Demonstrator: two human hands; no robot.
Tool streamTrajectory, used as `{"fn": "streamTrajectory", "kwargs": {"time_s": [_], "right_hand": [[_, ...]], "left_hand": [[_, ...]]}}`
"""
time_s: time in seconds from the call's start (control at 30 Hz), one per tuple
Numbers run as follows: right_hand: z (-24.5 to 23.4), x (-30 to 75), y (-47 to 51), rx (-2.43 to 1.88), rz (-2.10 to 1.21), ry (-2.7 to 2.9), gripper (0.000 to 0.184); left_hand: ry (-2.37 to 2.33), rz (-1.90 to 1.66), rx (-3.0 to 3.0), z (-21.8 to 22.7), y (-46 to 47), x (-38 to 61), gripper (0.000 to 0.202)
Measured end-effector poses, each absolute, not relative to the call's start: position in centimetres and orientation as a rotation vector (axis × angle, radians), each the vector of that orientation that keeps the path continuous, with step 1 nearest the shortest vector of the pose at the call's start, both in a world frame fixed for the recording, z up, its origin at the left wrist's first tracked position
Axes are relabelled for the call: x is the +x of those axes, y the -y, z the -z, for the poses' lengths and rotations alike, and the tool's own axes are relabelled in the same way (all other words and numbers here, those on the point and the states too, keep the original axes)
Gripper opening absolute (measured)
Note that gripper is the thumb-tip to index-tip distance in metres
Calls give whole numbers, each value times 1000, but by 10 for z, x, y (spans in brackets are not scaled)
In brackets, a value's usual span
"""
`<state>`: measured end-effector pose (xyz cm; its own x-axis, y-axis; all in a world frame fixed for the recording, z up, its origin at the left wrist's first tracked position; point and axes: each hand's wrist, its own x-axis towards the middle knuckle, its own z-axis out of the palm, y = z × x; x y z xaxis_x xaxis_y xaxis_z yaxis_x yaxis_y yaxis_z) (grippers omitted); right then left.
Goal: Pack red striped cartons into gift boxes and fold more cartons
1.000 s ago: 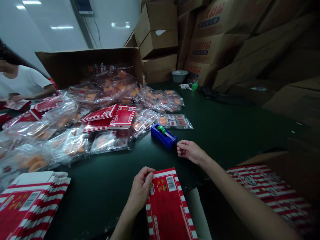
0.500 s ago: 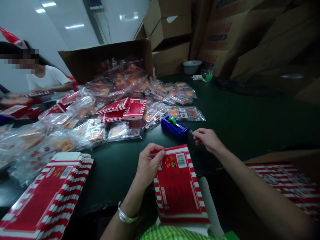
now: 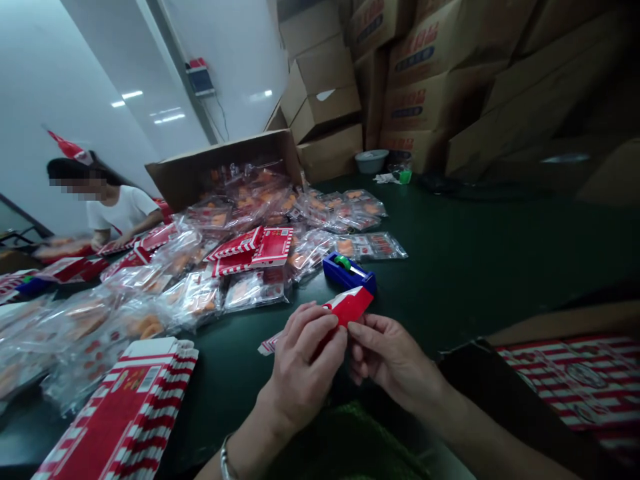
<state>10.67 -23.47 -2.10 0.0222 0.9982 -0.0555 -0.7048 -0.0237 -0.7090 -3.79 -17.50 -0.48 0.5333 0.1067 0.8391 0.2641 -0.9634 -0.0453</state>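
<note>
Our left hand (image 3: 303, 363) and right hand (image 3: 395, 360) hold a red-and-white carton (image 3: 347, 307) between them, low over the dark green bench (image 3: 475, 267). The carton is turned almost edge-on: its red end rises above the hands, and a thin striped end pokes out past the left hand. Our left fingers (image 3: 310, 327) are closed around the carton, while our right fingers (image 3: 370, 333) grip it from the other side, the two hands nearly touching. A metal bangle (image 3: 223, 460) circles the left wrist. Just beyond the raised end sits a blue tape dispenser (image 3: 349, 272) with a green roll (image 3: 343, 262), so close in this view that we cannot tell whether the carton touches it. To the left lies a stack of flat cartons (image 3: 120, 407), also red and white. Plastic bags (image 3: 255, 290) of orange pieces spread across the bench, with two flat cartons (image 3: 250, 250) lying on them, and more bags fill an open cardboard box (image 3: 220, 160). Further striped cartons (image 3: 575, 380) lie low on the right. At the far left, a co-worker (image 3: 117, 213) in a white T-shirt works at the bench. Brown boxes (image 3: 320, 87) stand stacked behind, beside a grey basin (image 3: 371, 161).
</note>
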Motion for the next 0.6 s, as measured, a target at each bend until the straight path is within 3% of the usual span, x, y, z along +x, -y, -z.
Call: {"fn": "streamTrajectory", "kwargs": {"time_s": [0.23, 0.47, 0.53, 0.6], "right_hand": [[49, 93, 233, -761, -1502, 613, 39], [81, 132, 234, -1290, -912, 918, 39], [70, 154, 245, -1336, -841, 1031, 51], [55, 169, 258, -1242, -975, 1197, 61]], "left_hand": [[246, 1377, -2767, -2, 185, -44, 17], [397, 1716, -2839, -23, 210, -57, 23], [414, 1784, -2892, -22, 211, -63, 23], [465, 1904, -2922, -16, 211, -66, 23]]}}
